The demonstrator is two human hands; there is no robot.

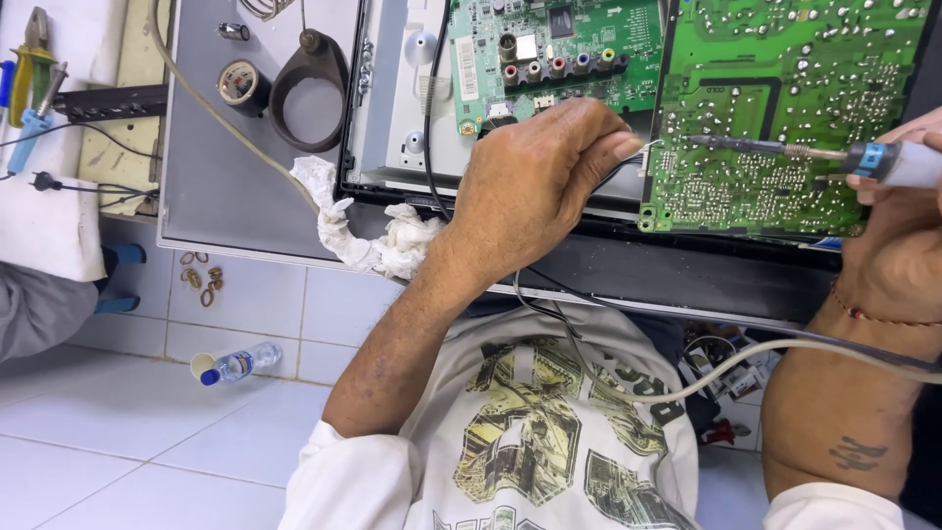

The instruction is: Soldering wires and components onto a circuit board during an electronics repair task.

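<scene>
1. The right hand [898, 167] is closed around a soldering iron [785, 149], whose tip rests on the right board [785, 69].
2. The left hand [535, 182] is pinched shut at the fingertips on something thin at that board's left edge; what it is cannot be told.
3. Two green boards show: the one being soldered and a second board [549, 54] just left of it, above the left hand.
4. One white rag [368, 231] lies left of the left wrist.
5. One tape roll [238, 83] sits further left, and one bottle [235, 365] lies on the floor.
</scene>
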